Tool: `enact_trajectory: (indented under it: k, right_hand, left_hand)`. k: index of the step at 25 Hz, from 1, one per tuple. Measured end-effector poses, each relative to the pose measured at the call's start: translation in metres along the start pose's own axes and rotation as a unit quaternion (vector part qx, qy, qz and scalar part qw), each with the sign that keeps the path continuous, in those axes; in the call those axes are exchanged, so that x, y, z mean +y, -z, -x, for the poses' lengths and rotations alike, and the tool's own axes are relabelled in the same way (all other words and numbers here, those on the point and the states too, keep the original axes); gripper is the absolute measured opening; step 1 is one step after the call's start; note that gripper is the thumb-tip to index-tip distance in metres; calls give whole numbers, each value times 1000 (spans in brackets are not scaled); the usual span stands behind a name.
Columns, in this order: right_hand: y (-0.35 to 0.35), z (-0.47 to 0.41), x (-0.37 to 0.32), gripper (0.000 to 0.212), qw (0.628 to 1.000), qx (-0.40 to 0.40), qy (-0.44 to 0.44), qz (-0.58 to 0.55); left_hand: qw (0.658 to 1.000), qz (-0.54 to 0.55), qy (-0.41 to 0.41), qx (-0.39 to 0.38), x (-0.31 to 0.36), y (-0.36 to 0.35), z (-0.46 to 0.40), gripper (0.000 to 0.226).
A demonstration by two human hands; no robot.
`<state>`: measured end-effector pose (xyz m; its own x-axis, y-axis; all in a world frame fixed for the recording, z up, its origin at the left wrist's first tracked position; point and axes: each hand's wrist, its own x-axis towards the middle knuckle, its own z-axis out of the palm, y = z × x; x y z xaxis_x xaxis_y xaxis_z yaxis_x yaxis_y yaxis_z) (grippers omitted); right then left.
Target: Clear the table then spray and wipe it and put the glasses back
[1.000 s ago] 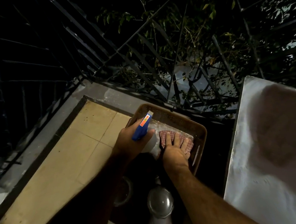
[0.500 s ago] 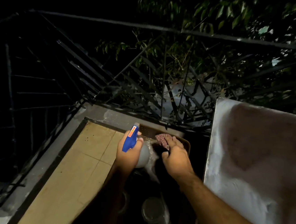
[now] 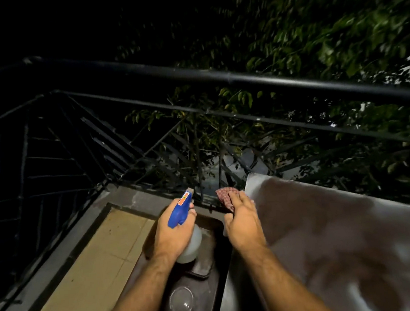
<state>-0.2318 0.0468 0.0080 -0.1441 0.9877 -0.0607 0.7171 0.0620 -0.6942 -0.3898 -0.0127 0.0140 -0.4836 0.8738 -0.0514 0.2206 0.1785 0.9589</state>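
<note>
My left hand (image 3: 175,233) grips a spray bottle (image 3: 186,235) with a blue trigger head and a clear body, held above a brown tray (image 3: 202,268). My right hand (image 3: 242,220) holds a red checkered cloth (image 3: 225,197), lifted to the near corner of the pale table top (image 3: 343,229) on the right. A clear glass (image 3: 181,301) stands below my arms on the dark surface near the tray.
A black metal railing (image 3: 216,79) runs across the view just beyond my hands, with tree leaves behind it. Beige floor tiles (image 3: 97,266) with a grey border lie to the left. The scene is dark.
My right hand has picked the cloth up off the tray and carried it up and right to the table's edge. The left hand keeps the bottle. The view has tilted upward.
</note>
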Motion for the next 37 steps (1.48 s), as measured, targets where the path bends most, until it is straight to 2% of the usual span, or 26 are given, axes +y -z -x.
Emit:
enact_trajectory:
  k: [4,9,17,21,24,26,29,31,34,37]
  right_hand:
    - [49,10,15,63,1000,21,3,19]
    - [109,33,43,65,999,46,-5,27]
    - [194,84,107,58,992,119,-47,11]
    - [237,108,151,57,989,126,-78,6]
    - [265,120,185,58,987,133,-90,2]
    - [282,129,212,59,986,139,-95,6]
    - [306,145,245,59,983,146,-113,13]
    - [319,159,263,58,981,146,-131,14]
    - [334,178,289,59,974,146,-170,19]
    - [344,189,307,59,968,165,-184,45]
  left_hand:
    - [999,30,-37,-20,40,-19,19,48]
    - [997,44,-63,-33,79,-47,51,47]
    - [994,36,-71,-74,103,-107,116,44]
    - [993,48,-73,-83,116,-151,153,44]
    - [993,16,-72,-93,127,-180,178,47]
    - [991,-2,-80,-104,132,-201,196,40]
    - [989,-17,-98,-107,136,-232,220,13]
    - [987,-35,-114,-112,134,-248,231,16]
    - [980,-61,-125,-140,135,-275,248,6]
    - [970,-84,-118,-194,137,-299,258,29]
